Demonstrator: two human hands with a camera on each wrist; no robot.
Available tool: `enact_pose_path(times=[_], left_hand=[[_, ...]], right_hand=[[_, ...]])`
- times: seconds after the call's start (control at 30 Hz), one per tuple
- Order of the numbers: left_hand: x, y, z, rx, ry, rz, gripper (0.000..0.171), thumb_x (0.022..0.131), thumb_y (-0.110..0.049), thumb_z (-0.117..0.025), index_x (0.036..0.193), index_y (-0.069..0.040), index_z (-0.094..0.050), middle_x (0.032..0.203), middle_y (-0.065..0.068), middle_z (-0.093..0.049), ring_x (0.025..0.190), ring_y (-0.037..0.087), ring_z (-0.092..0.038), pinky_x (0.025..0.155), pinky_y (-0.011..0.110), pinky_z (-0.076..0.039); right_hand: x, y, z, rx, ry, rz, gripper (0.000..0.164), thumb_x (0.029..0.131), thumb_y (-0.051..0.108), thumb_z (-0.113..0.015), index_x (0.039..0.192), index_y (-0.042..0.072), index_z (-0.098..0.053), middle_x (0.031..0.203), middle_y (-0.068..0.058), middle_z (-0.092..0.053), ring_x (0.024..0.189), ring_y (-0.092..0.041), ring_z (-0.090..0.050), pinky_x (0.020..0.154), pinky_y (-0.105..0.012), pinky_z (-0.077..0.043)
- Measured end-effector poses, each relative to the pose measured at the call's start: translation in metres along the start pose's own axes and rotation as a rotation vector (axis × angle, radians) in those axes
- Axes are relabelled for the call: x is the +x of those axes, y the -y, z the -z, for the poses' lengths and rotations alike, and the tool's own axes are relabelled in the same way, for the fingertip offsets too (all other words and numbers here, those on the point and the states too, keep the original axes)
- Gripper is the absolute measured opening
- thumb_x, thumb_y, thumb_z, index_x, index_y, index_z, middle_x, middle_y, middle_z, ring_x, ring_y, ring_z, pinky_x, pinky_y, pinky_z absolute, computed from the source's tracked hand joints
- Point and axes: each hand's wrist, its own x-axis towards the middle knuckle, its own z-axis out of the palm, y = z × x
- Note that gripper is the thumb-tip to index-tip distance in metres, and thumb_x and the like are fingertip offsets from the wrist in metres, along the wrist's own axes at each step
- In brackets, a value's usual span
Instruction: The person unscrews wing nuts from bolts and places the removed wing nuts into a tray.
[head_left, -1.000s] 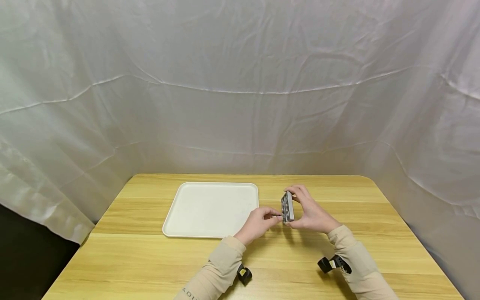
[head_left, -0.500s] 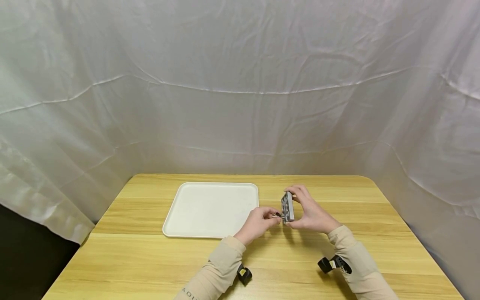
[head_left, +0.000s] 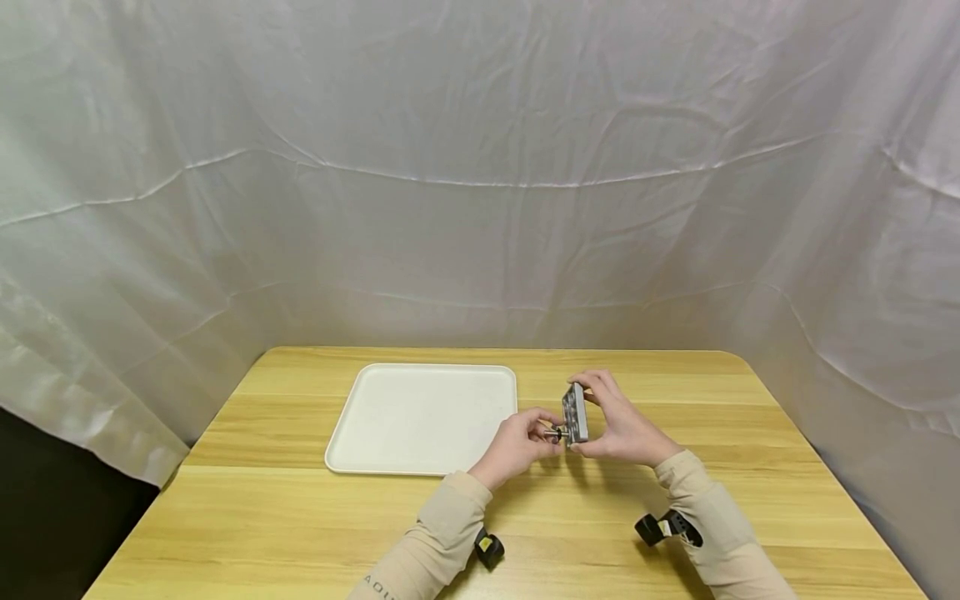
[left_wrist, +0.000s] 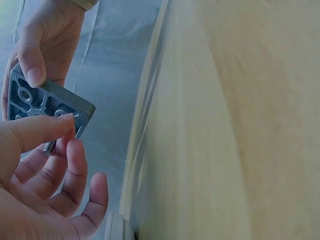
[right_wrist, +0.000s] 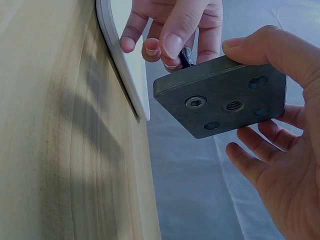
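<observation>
A square grey metal plate (head_left: 575, 413) is held up on edge above the table by my right hand (head_left: 626, 429), thumb on one edge and fingers on the opposite one. The right wrist view shows several round holes in its flat face, and a socket-head bolt (right_wrist: 195, 102) seated in one. The ribbed back of the plate (left_wrist: 80, 102) shows in the left wrist view. From that side juts the threaded shank (left_wrist: 49, 148), with a small dark piece (right_wrist: 184, 58) on it. My left hand (head_left: 516, 443) has thumb and fingertips around this shank; exact finger contact is partly hidden.
A white tray (head_left: 423, 421) lies on the wooden table (head_left: 300, 525), left of the hands. Black wrist cameras (head_left: 489, 550) sit on both forearms. Pale curtains (head_left: 480, 242) hang behind and at both sides of the table.
My left fingers have spread and shifted slightly at the bolt, so more of the shank and the dark piece shows between them. The right hand and the plate have stayed put.
</observation>
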Motion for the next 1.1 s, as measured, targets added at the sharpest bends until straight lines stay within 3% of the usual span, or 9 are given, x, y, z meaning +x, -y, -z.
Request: enact_pose_path(times=[0.5,0.7,1.1], left_hand=[[-0.0006,-0.0008,0.0002,-0.006,0.004,0.007,0.029,0.082,-0.012,-0.076,0.111,-0.011,-0.07,0.091,0.005,-0.07,0.071,0.005,-0.058,0.064,0.02,-0.049],[-0.0002,0.0004,-0.001,0.02,-0.006,-0.01,0.02,0.085,-0.016,-0.073,0.104,-0.009,-0.072,0.096,0.006,-0.073,0.074,0.003,-0.059,0.067,0.019,-0.051],[-0.0003,0.0035,-0.001,0.033,-0.012,-0.008,0.018,0.091,-0.024,-0.067,0.101,-0.01,-0.073,0.095,0.002,-0.073,0.077,0.001,-0.06,0.069,0.019,-0.051]], right_hand=[[-0.0001,0.0003,0.0003,0.006,0.003,-0.017,0.085,0.057,-0.011,-0.084,0.13,-0.01,-0.041,0.123,-0.027,-0.041,0.113,-0.037,-0.051,0.1,-0.049,-0.046],[-0.0004,-0.0002,0.0005,0.012,0.0,-0.011,0.085,0.057,-0.01,-0.084,0.13,-0.01,-0.041,0.123,-0.028,-0.04,0.113,-0.036,-0.05,0.1,-0.05,-0.046],[-0.0003,-0.0001,0.0006,0.015,0.006,-0.021,0.085,0.058,-0.01,-0.085,0.131,-0.009,-0.041,0.124,-0.027,-0.04,0.114,-0.038,-0.051,0.101,-0.048,-0.045]])
